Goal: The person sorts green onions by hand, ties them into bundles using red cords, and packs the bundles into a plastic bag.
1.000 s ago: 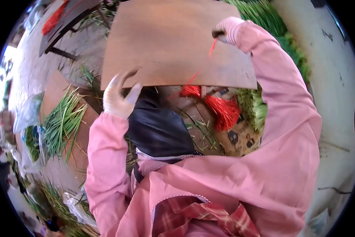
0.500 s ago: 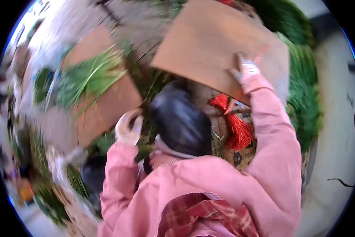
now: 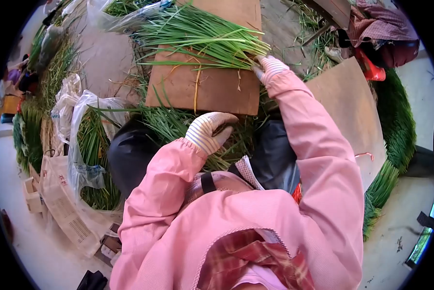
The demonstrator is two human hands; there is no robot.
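A loose bunch of long green chives [image 3: 202,36] lies across a brown board [image 3: 226,94] in front of me, pale stem ends to the right. My right hand [image 3: 271,68], in a white striped glove, has its fingers closed at those stem ends; the fingertips are partly hidden. Nearer my body, my left hand [image 3: 209,131], gloved the same way, is curled with a gap between thumb and fingers and nothing visible in it. Loose green leaves [image 3: 166,121] lie beside and below it. A thin yellowish strand [image 3: 196,89] hangs over the board.
A second brown board [image 3: 350,106] leans at the right, beside stacked green bunches [image 3: 396,116]. Clear plastic bags of greens [image 3: 98,140] and a pale printed bag [image 3: 64,198] stand at left. My dark-covered knees [image 3: 132,147] flank the near board. Checked cloth [image 3: 381,26] lies upper right.
My view has swung to the right-hand board's left. My right hand has left that board and is now at the chive stems. My left hand stays curled near the near board's edge.
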